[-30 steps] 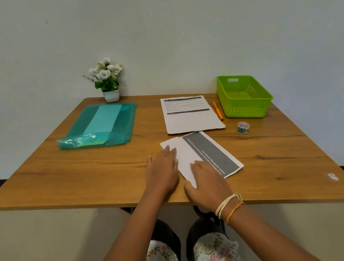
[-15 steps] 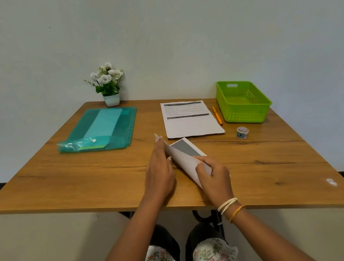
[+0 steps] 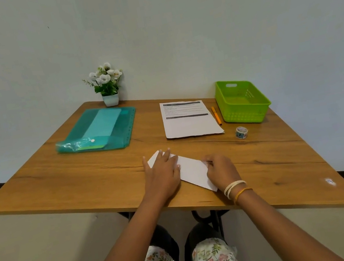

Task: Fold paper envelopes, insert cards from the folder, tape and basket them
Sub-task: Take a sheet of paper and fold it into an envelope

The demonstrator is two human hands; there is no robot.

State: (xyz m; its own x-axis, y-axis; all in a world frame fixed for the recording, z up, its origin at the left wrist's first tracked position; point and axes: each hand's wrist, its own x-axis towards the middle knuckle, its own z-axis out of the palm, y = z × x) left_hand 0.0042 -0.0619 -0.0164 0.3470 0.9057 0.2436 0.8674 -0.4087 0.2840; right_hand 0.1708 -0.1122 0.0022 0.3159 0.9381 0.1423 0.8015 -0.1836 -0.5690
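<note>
Looking down from the head camera, I see the folded white sheet of paper (image 3: 191,169) lying slantwise on the near middle of the wooden table (image 3: 83,182), plain white side up. The left hand (image 3: 162,171) lies flat on its far left end, fingers straight and spread, pressing it to the wood. The right hand (image 3: 220,169) rests on the near right end with its fingers curled onto the paper (whether they pinch an edge or merely press it I cannot tell from this angle). Two bracelets, a pale one and an orange one, sit on the right wrist. Well apart on the far left lies the translucent teal plastic folder (image 3: 99,130), flat, with a paler rectangular sheet visible through it and its snap flap toward me. Behind it, against the wall, stands a small white pot of white artificial flowers (image 3: 107,85). Beyond the hands lies a printed white page (image 3: 188,119) with dark bars across its text. Just beside its right edge is a slim orange pen (image 3: 216,115), and next to that stands the lime green plastic basket (image 3: 241,100); I see nothing inside it. Near the basket's front corner sits the small roll of patterned tape (image 3: 241,132), apart from the page and the folded sheet.
</note>
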